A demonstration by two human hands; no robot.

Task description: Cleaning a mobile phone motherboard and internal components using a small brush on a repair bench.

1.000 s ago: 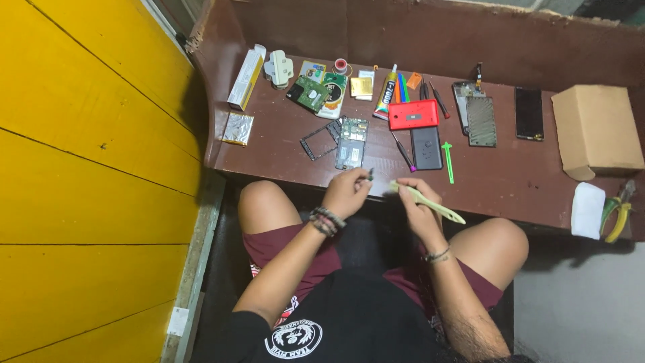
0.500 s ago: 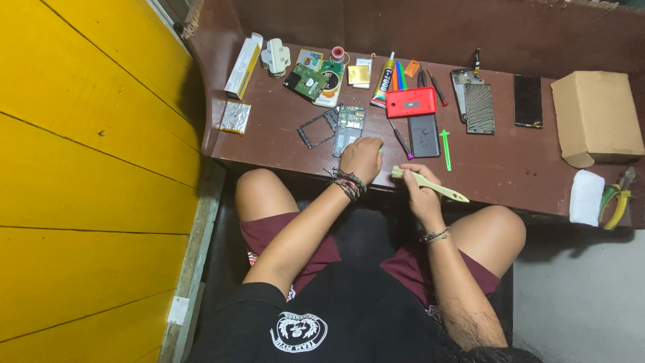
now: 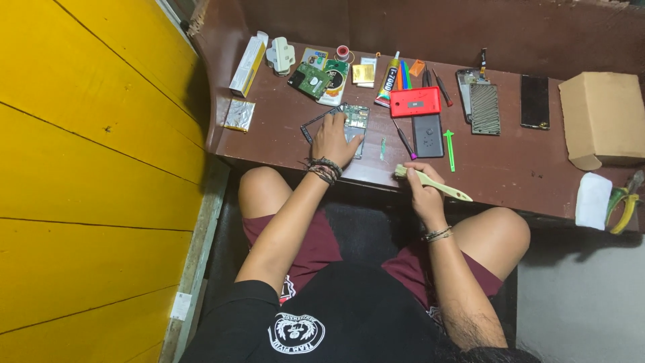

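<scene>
Left hand (image 3: 334, 140) flat, fingers spread, pressing on opened phone (image 3: 354, 121) on desk (image 3: 510, 168). Right hand (image 3: 420, 188) closed around brush (image 3: 433, 183) at desk edge. Red phone (image 3: 416, 101), black phone (image 3: 427, 135), green tool (image 3: 449, 149) just beyond.

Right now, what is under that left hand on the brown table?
The left hand rests on an opened phone body with green circuit board showing past the fingers. A thin black frame lies beside it. What lies under the palm is hidden.
</scene>
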